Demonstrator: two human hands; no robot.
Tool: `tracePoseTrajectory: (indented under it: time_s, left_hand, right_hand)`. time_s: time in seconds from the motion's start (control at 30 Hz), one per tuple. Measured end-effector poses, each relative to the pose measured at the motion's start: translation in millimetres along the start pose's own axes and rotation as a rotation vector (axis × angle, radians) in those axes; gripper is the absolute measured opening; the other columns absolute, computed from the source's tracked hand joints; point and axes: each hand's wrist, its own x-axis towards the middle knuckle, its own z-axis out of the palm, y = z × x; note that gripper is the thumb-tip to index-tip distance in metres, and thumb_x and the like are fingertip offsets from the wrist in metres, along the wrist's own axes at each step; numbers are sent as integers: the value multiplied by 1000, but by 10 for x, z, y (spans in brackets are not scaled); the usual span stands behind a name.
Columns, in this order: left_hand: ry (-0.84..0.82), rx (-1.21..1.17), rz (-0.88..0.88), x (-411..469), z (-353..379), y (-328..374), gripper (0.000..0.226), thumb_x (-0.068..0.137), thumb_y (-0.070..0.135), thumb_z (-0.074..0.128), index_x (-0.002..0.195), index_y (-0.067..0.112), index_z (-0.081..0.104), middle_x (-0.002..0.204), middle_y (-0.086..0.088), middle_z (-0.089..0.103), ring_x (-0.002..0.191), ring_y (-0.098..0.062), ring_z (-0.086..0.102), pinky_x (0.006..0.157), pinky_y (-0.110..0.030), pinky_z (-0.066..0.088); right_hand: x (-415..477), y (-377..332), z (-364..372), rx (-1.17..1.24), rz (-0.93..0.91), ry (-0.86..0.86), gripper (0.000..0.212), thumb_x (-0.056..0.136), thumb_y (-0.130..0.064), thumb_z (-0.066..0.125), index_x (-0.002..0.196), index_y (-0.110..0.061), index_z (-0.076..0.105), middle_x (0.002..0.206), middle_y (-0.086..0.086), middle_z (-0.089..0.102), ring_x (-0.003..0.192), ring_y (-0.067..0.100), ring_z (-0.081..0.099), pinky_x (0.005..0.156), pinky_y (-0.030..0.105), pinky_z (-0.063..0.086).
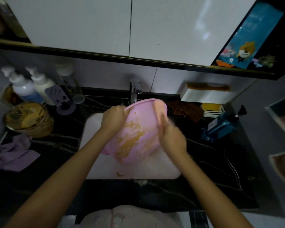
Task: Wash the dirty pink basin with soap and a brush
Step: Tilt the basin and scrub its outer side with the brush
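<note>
A pink basin (143, 116), smeared inside with brown grime, is tilted over the white sink (92, 129) just below the faucet (134, 92). My left hand (113, 119) grips its left rim. My right hand (171, 134) lies against the basin's right inner wall, blurred, with fingers together and flat; I cannot make out a brush in it. A blue soap pump bottle (220, 127) lies on the dark counter to the right. A yellow brush or sponge (211, 109) sits in a holder behind it.
Left of the sink stand two white pump bottles (23, 86), a clear bottle, a purple holder and a dirty gold bowl (28, 119). A lilac cloth (11, 153) lies at front left, a brown cloth (186, 109) at back right. A cabinet hangs overhead.
</note>
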Motion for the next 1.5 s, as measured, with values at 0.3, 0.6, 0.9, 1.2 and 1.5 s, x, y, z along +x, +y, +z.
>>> tracePoseTrajectory:
  time_s: [0.3, 0.6, 0.9, 1.2, 1.5]
  left_hand:
    - [-59, -266, 196, -277, -79, -430, 44, 88, 47, 35, 106, 11, 51, 92, -1, 58, 82, -19, 54, 66, -29, 32]
    - [136, -494, 5, -508, 112, -408, 46, 90, 47, 28, 73, 12, 54, 72, -10, 62, 74, -26, 57, 67, -36, 42]
    - [52, -405, 54, -243, -19, -158, 41, 89, 48, 30, 61, 21, 42, 64, -3, 54, 68, -29, 54, 59, -34, 36]
    - [34, -456, 60, -78, -7, -89, 45, 90, 47, 32, 58, 17, 43, 58, -2, 52, 63, -26, 53, 58, -33, 37]
    - [30, -423, 39, 39, 25, -216, 43, 91, 47, 33, 58, 21, 43, 67, -9, 60, 70, -28, 57, 61, -34, 38]
  right_hand:
    - [-53, -103, -13, -184, -135, -31, 58, 101, -26, 30, 150, -37, 0, 85, 9, 60, 63, 25, 48, 53, 31, 35]
    - [29, -159, 26, 157, -32, 28, 47, 101, -34, 32, 147, -29, 28, 109, 12, 63, 93, 31, 60, 68, 35, 44]
    - [61, 208, 19, 212, 48, -2, 46, 99, -30, 38, 145, -31, 35, 99, 19, 68, 88, 34, 64, 66, 36, 47]
    - [115, 205, 7, 115, -26, 53, 49, 100, -30, 35, 148, -31, 27, 101, 18, 66, 89, 35, 62, 68, 38, 46]
    - [-44, 272, 303, 145, -25, 155, 51, 98, -33, 30, 148, -34, 19, 70, 16, 61, 61, 32, 59, 51, 32, 41]
